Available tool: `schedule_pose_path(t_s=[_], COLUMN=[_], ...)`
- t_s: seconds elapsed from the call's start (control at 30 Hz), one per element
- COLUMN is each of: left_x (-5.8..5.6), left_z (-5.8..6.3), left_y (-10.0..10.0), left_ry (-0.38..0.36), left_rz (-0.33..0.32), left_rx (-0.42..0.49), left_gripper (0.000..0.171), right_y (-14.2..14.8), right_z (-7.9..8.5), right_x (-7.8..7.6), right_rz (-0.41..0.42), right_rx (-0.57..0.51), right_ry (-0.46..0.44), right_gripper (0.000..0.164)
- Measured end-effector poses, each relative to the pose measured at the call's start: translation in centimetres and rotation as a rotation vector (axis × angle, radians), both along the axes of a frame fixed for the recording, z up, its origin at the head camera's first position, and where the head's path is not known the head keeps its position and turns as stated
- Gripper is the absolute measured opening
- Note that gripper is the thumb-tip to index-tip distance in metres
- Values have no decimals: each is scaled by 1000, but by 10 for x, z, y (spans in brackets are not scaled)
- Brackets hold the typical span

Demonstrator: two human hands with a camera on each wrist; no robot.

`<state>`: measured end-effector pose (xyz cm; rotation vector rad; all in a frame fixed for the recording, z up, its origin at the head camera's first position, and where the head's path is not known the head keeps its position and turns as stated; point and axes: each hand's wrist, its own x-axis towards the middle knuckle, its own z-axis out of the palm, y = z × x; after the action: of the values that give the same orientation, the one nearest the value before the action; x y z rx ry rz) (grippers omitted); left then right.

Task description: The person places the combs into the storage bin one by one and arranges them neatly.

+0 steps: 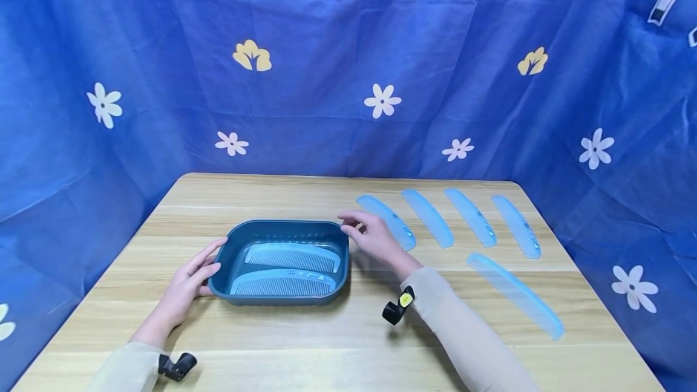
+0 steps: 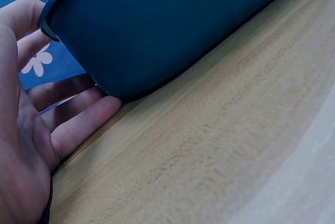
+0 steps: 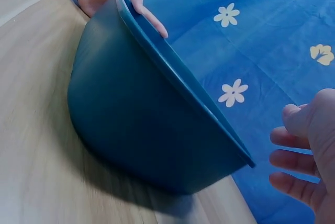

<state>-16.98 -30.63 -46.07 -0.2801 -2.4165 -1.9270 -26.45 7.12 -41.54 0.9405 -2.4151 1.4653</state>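
A dark teal plastic basin (image 1: 272,300) stands on the table with two light blue combs inside, a far comb (image 1: 294,254) and a near comb (image 1: 283,283). At its left end, my left hand (image 1: 187,286) holds the basin, some fingers over the rim and others against the lower outer wall, as the left wrist view shows. My right hand (image 1: 373,238) is beside the far right corner, fingers loosely bent and nothing in them. In the right wrist view, a gap separates its fingertips (image 3: 285,137) from the basin rim (image 3: 209,116).
Several more blue combs lie right of the basin: a slanted row at the back, from the leftmost comb (image 1: 388,221) to the rightmost comb (image 1: 516,226), and a nearer comb (image 1: 517,295). A blue patterned curtain (image 1: 316,107) rises behind the wooden table (image 1: 305,349).
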Motion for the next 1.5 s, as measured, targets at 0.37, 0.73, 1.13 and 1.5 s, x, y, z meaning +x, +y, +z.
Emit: schedule_pose_path(t_s=[0.37, 0.73, 1.13, 1.5], left_x=[-1, -1, -1, -1], left_z=[-3, -1, -1, -3], left_y=[-1, -1, 1, 0], left_ry=[-5, 3, 6, 12], left_rz=[-5, -3, 4, 3], left_rx=[9, 14, 1, 20], left_gripper=[48, 48, 48, 48], right_y=[25, 40, 60, 87], right_z=[-3, -7, -16, -17], right_x=[4, 6, 13, 23], right_rz=[-50, -77, -109, -110], right_rx=[-5, 13, 31, 54], right_ry=[37, 21, -3, -6], right_gripper=[24, 24, 27, 27])
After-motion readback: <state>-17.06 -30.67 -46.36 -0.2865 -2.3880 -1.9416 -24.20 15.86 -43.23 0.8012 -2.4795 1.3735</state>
